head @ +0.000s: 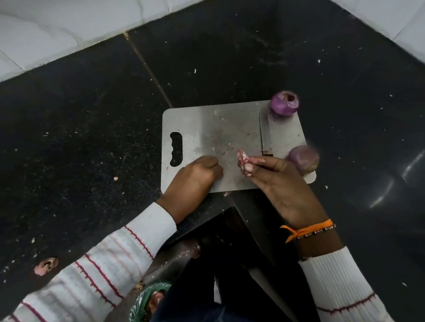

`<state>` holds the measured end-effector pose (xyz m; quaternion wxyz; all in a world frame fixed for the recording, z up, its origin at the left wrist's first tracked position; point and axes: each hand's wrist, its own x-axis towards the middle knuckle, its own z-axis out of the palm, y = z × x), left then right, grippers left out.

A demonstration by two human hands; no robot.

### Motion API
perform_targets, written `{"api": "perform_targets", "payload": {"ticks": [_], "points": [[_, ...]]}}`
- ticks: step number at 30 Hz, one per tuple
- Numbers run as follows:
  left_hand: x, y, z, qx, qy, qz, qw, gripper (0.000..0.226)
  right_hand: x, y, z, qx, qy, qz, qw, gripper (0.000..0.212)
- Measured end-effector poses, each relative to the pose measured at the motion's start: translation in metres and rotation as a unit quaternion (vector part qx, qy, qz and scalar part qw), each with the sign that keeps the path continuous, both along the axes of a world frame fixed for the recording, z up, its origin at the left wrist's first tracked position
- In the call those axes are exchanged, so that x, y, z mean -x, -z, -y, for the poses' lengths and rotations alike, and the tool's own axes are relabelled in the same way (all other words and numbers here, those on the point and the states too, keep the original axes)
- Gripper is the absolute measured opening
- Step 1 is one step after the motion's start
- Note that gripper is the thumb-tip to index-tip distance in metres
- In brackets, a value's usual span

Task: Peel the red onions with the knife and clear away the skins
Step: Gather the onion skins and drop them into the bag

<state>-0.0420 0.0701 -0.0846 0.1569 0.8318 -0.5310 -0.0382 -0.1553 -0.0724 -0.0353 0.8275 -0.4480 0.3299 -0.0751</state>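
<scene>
Meanwhile, right hand [279, 186] pinches onion skins [243, 161]; beside it, the peeled onion [304, 157] could roll off; left hand [195, 178] curled shut.

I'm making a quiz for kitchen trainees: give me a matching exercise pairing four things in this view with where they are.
Things:
1. Far peeled onion
2. Knife
3. Onion skin scrap
4. Left hand

Places:
A. Pinched in the fingers of the right hand
B. Resting on the near edge of the cutting board
C. At the board's far right corner
D. Lying flat on the board, blade pointing away from the person

Pairs: 1-C, 2-D, 3-A, 4-B
</scene>
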Motion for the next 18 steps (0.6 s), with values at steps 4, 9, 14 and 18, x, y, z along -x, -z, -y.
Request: {"api": "perform_targets", "payload": {"ticks": [4, 9, 14, 18], "points": [[0.008, 0.005, 0.005, 0.031, -0.048, 0.004, 0.998, 0.010, 0.001, 0.005, -0.015, -0.100, -0.002, 0.018, 0.995, 0.017], [0.017, -0.009, 0.003, 0.180, -0.187, -0.177, 0.950, 0.019, -0.002, 0.008, -0.032, -0.217, 0.002, 0.057, 0.975, 0.012], [0.036, -0.025, -0.032, 0.314, -0.355, -0.419, 0.775, 0.025, -0.003, 0.007, -0.060, -0.233, -0.039, 0.046, 0.971, 0.011], [0.074, -0.039, -0.085, 0.358, -0.400, -0.476, 0.697, 0.021, 0.008, 0.014, -0.100, -0.248, -0.082, 0.025, 0.965, 0.015]]}}
